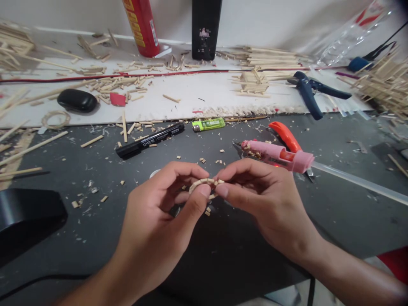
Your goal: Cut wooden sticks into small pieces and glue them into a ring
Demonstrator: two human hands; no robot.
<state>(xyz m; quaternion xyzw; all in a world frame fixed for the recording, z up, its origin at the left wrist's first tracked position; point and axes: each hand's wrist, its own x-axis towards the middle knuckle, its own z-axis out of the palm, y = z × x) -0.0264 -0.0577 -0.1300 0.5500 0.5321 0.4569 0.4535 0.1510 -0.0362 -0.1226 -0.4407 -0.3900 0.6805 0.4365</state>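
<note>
A small curved ring of short wooden pieces (200, 182) is held between my two hands above the grey table. My left hand (162, 212) pinches its left side between thumb and fingers, hiding part of it. With thumb and forefinger, my right hand (264, 199) grips the right end, where a short wooden bit shows at the fingertips. Just beyond my right hand lies a pink glue gun (274, 155) with a clear glue stick in its back. A cutter with an orange handle (285, 136) lies partly behind it.
A black marker (149, 141) and a green lighter (208, 124) lie ahead. On the white board behind are a black mouse-shaped case (77, 100), blue pliers (314, 91) and many wood sticks. A red can (142, 29) and plastic bottle (353, 34) stand at the back. Wood scraps litter the table.
</note>
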